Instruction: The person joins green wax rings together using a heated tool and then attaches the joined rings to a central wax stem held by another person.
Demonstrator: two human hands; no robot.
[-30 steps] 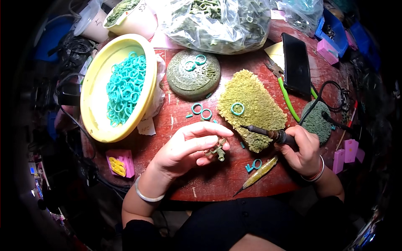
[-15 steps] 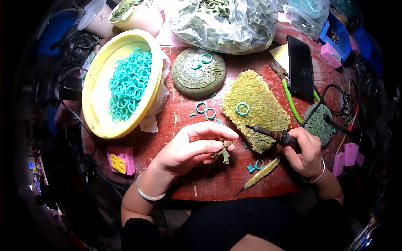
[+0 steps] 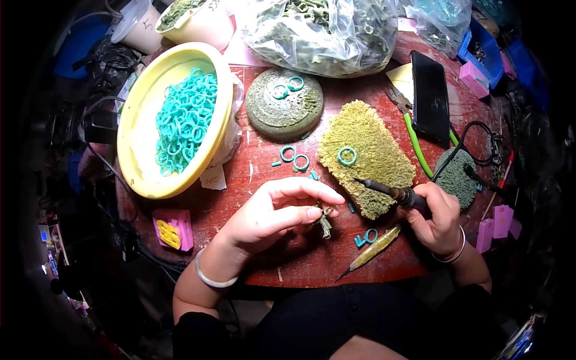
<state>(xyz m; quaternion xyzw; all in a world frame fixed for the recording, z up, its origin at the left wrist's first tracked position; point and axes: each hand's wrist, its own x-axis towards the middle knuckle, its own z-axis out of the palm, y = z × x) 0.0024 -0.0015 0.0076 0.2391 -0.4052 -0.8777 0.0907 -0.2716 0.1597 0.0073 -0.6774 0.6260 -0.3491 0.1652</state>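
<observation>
My left hand (image 3: 270, 213) pinches a small dull-green branched piece (image 3: 325, 227) between thumb and fingertips; part of it is hidden behind them. My right hand (image 3: 437, 219) is closed around the dark handle of a soldering iron (image 3: 387, 190), its thin tip pointing left over the lower part of a rough yellow-green block (image 3: 366, 135). A teal ring (image 3: 347, 165) lies on that block. The iron's tip and the green piece are apart. Below the block, a pointed tool with a yellowish handle (image 3: 375, 249) rests on the red table beside another teal ring (image 3: 372, 241).
At the left stands a yellow basin (image 3: 135, 138) of teal rings (image 3: 189, 120). Behind are a round greenish disc (image 3: 282, 120) and a clear bag (image 3: 324, 54) of green pieces. Green-handled pliers (image 3: 417, 144), a black phone (image 3: 431, 99) and a cable (image 3: 459, 147) lie right.
My left thumb and the green piece have shifted slightly, the piece a little lower and to the right. The right hand with the iron has barely moved.
</observation>
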